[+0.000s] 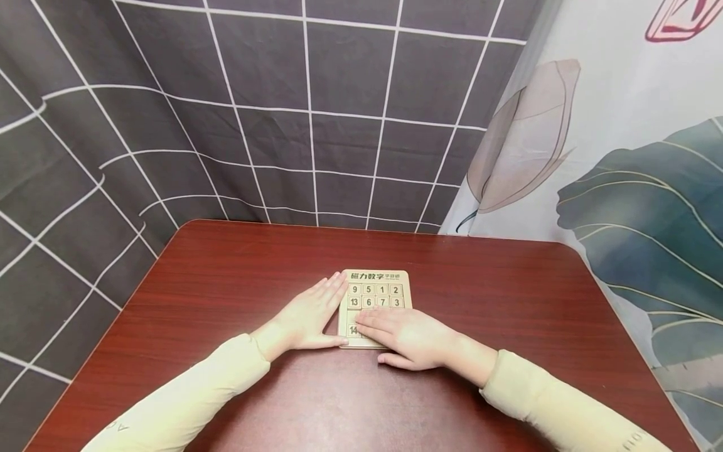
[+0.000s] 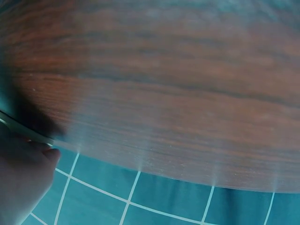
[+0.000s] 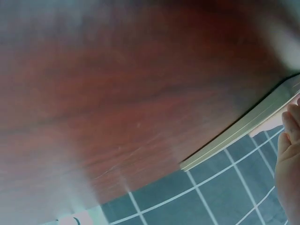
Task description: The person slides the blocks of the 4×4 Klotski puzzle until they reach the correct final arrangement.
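A pale wooden number sliding puzzle (image 1: 375,277) lies flat on the table, with dark characters across its top. Its upper rows of tiles read 9, 5, 1, 2 and 13, 6, 7, 3; a tile 14 (image 1: 353,330) shows lower left. Along the puzzle's left edge rests my left hand (image 1: 305,317), fingers extended and thumb spread to the lower left corner. My right hand (image 1: 415,339) lies over the lower rows with straight fingers, hiding most of those tiles. In the right wrist view, the puzzle's side edge (image 3: 225,136) runs beside the right hand (image 3: 290,168).
The reddish-brown table (image 1: 243,270) spreads around the puzzle. Behind it and to the left hangs a dark curtain (image 1: 344,75) with a white grid. A pale curtain (image 1: 519,207) with large leaf prints hangs on the right.
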Tool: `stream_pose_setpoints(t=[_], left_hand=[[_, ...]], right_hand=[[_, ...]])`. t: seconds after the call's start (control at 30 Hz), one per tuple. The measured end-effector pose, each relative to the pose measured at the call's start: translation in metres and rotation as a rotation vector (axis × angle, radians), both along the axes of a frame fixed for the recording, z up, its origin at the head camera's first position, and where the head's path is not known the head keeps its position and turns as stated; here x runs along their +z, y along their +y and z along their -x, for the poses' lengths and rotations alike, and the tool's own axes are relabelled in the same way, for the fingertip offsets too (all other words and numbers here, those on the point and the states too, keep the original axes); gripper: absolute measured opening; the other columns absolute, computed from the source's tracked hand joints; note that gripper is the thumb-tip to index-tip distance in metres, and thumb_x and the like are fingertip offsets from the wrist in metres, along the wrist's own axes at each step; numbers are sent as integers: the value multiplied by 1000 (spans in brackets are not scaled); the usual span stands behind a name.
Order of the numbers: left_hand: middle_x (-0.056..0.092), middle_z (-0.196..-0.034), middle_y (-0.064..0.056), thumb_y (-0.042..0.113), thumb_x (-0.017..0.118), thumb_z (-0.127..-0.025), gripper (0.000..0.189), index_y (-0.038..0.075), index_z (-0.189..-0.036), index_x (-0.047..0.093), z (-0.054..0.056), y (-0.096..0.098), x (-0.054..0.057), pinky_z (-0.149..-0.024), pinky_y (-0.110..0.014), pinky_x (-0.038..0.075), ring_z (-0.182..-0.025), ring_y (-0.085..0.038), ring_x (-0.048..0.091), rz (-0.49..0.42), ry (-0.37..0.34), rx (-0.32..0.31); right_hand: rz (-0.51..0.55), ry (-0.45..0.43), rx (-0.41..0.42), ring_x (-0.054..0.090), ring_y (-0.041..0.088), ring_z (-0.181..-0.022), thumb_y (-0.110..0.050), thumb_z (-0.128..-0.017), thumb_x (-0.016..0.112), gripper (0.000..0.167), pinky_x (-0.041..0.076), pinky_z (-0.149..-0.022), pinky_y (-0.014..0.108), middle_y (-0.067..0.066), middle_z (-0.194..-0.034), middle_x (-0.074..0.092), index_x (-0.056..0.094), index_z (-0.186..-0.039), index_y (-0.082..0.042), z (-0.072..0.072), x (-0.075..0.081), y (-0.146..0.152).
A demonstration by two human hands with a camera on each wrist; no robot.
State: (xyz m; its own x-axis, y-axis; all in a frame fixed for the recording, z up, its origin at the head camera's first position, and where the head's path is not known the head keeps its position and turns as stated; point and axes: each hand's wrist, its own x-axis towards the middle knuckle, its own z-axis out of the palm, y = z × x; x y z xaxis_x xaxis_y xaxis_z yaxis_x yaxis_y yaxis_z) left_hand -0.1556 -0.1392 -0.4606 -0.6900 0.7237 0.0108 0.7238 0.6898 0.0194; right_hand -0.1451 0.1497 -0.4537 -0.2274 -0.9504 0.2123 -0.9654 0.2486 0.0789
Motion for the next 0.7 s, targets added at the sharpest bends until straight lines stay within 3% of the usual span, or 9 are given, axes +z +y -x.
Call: stream_pose_setpoints(t=[0.3, 0.47, 0.7], left_hand=[[23, -174, -26, 68, 61, -95, 108, -9, -163, 29, 0, 0, -1, -134, -47, 29, -163, -38, 26, -21, -12, -3], [21, -175, -26, 68, 61, -95, 109, -9, -164, 28, 1, 0, -1, -134, -47, 29, -164, -38, 25, -18, -20, -1], [22, -174, -26, 69, 61, -95, 109, -9, -164, 28, 0, -1, -2, -134, -47, 30, -163, -38, 26, -24, -12, 0]], right_hand=[[-83, -82, -163, 54, 24, -149, -40, -106, 61, 60, 44, -125, 42, 7, -161, 55, 54, -155, -7, 23, 3, -6], [-101, -87, -166, 53, 26, -150, -41, -106, 61, 60, 44, -126, 42, 9, -162, 55, 54, -155, -6, 25, 3, -7], [-56, -64, -115, 56, 25, -148, -40, -104, 64, 60, 46, -124, 42, 9, -158, 58, 57, -153, -6, 18, 2, -6]])
